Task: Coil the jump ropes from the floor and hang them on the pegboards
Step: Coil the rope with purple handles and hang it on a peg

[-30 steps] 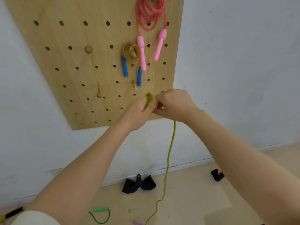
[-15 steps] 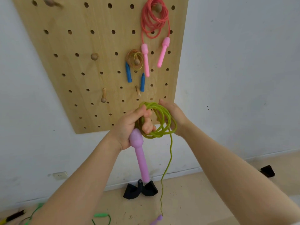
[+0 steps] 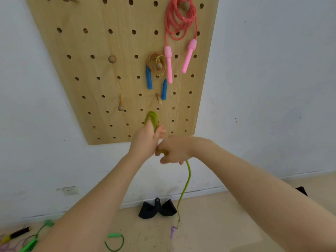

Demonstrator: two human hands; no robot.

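Observation:
My left hand (image 3: 145,140) grips a coil of olive-green jump rope (image 3: 152,118), seen edge-on, just in front of the lower part of the wooden pegboard (image 3: 94,70). My right hand (image 3: 173,151) sits right beside it and pinches the same rope. From there the loose end (image 3: 187,180) hangs down to a purple handle (image 3: 172,232) near the floor. The other purple handle is hidden behind my hands.
A pink jump rope (image 3: 180,20) and a blue-handled rope (image 3: 156,63) hang on pegs. Bare pegs (image 3: 112,59) (image 3: 120,103) (image 3: 159,99) stick out of the board. On the floor lie a black object (image 3: 157,210), green rope pieces (image 3: 114,240) and more ropes (image 3: 16,237) at the left.
The coil has turned from facing me to edge-on and risen slightly. My right hand slid down below the coil along the rope. The loose purple handle has lifted higher off the floor.

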